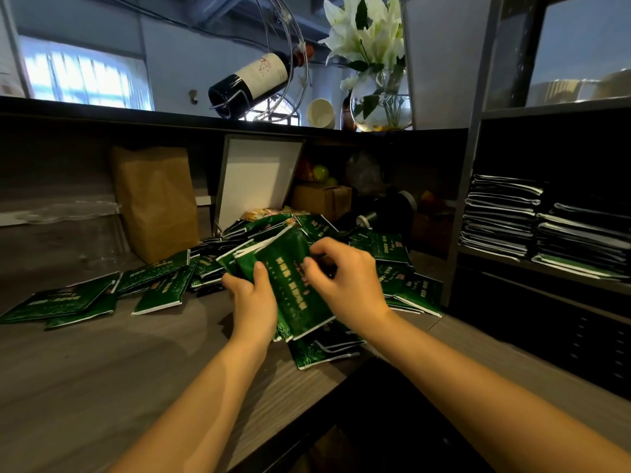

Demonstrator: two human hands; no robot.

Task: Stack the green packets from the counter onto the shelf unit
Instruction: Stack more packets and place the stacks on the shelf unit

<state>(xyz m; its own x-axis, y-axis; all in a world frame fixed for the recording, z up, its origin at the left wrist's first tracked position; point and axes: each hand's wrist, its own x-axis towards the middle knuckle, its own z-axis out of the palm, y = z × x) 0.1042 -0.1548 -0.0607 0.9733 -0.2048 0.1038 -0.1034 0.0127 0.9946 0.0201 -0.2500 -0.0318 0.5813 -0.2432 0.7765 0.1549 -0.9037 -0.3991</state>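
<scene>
Green bundle of packets (293, 290): left hand (252, 302) grips its near-left edge, thumb on top; right hand (348, 281) pinches its far edge. Long axis points away. Rightward, shelf unit (469, 172), holding 2 stacks (502, 216), nearer right hand; loose packets (153, 285) litter counter (102, 370).

**A single head-worn view, tilted down over the counter**

The wide-angle camera rides on the person's head and faces forward and down across the counter (85, 387) toward its back edge. It sits close: both forearms enter from the bottom of the frame, and the left hand (252, 298) and right hand (348, 281) hold green packets (293, 285) at mid-frame. The shelf unit (546, 109) at the counter's right end fills the right side.
</scene>
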